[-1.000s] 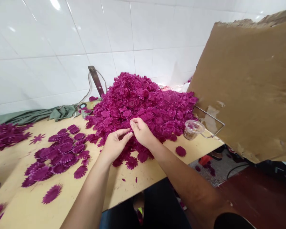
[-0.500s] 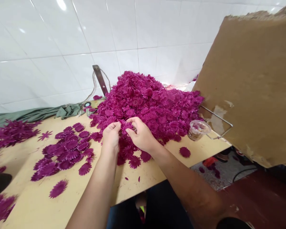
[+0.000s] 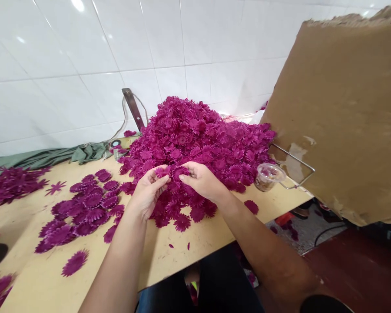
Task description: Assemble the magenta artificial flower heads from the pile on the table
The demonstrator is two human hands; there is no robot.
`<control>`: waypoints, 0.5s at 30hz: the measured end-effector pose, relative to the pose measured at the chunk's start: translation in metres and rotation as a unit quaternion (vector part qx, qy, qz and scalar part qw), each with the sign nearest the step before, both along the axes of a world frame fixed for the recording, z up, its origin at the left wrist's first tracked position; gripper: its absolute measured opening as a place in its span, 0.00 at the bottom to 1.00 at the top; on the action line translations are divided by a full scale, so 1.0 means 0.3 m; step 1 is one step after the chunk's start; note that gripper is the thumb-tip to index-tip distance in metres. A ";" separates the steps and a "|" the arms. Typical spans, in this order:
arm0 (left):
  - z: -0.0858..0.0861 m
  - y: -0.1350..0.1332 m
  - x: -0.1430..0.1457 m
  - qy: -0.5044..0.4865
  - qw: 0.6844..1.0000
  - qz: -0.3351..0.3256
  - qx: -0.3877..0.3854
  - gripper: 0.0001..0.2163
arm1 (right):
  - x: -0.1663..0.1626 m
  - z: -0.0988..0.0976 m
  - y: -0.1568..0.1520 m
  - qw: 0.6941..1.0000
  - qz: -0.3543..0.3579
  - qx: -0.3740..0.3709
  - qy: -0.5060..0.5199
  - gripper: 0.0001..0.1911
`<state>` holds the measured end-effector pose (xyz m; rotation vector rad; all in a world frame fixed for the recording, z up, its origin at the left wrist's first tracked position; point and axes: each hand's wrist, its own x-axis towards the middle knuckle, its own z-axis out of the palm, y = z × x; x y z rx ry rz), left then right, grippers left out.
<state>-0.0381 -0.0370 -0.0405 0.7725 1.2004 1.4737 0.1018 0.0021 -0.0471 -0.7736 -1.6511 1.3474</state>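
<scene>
In front of a tall heap of magenta artificial flowers (image 3: 189, 134), my two hands are close together. My left hand (image 3: 151, 189) pinches one magenta flower (image 3: 163, 172) between thumb and fingers. A second frilled flower head (image 3: 180, 174) is gripped by my right hand (image 3: 200, 180), its thumb pressing the near side. The two flowers are nearly touching. Loose flowers (image 3: 182, 222) lie on the table just below my hands. To the left, a group of stacked flower heads (image 3: 93, 200) rests on the wooden tabletop (image 3: 117, 261).
Flat star-shaped petal pieces (image 3: 14, 184) lie at the far left beside green cloth (image 3: 45, 158). A clear plastic cup (image 3: 270, 176) stands by a bent wire frame (image 3: 308, 174). A large cardboard sheet (image 3: 339, 108) blocks the right side. White tiles (image 3: 78, 43) form the back wall.
My left hand has turned, showing more of its palm, and a flower is now visible in its fingers. The right hand's flower shows more clearly. The view has shifted slightly.
</scene>
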 end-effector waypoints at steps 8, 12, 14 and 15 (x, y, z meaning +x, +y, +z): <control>0.011 -0.003 0.012 0.012 0.999 -0.029 0.020 0.15 | 0.012 0.001 0.001 0.999 -0.016 0.034 -0.034 0.11; 0.010 0.002 0.014 0.046 0.998 -0.016 0.033 0.15 | 0.002 0.000 0.006 0.996 -0.063 0.051 -0.048 0.19; 0.006 0.005 0.011 0.059 0.998 -0.018 0.032 0.16 | -0.001 0.000 0.010 0.996 -0.065 0.054 -0.028 0.20; 0.003 0.007 0.009 0.063 0.997 -0.020 0.033 0.17 | -0.002 0.001 0.012 0.996 -0.063 0.062 -0.018 0.20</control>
